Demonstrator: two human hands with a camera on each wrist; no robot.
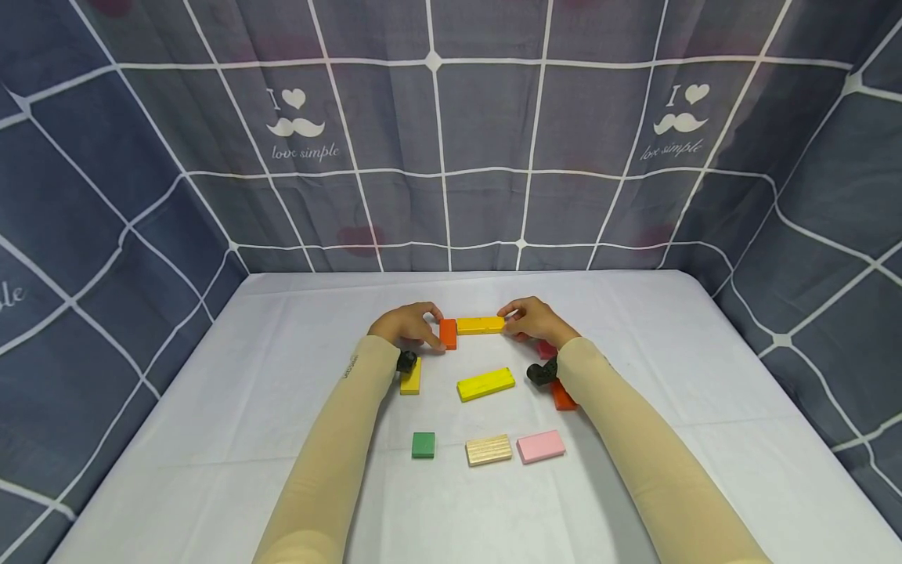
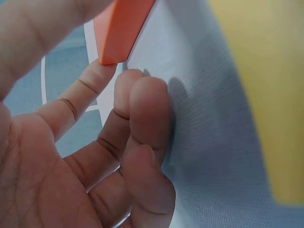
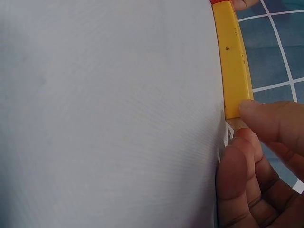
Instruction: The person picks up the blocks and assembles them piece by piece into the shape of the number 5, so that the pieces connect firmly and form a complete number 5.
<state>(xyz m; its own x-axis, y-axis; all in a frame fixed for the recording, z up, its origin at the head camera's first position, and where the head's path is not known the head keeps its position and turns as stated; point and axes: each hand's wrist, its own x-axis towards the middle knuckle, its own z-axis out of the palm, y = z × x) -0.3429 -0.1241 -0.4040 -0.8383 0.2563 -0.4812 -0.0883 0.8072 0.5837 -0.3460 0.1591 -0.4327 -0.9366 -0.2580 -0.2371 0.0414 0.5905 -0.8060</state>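
While my left hand [image 1: 406,323] spans and pinches the orange block [image 1: 448,334] lengthwise at 12 o'clock on the table [image 1: 225,439], my right hand [image 1: 539,322] narrowly pinches the adjoining yellow block [image 1: 479,326] by its 3 o'clock end.

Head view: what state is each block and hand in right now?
Left hand, pinching orange block
Right hand, gripping right end of far yellow block
Orange block, against far yellow block's left end
Far yellow block, held
Left yellow block, partly hidden
Middle yellow block, unheld, slanted
Green block, unheld
Gold block, unheld
Pink block, unheld
Red block, partly hidden
Red-orange block, partly hidden
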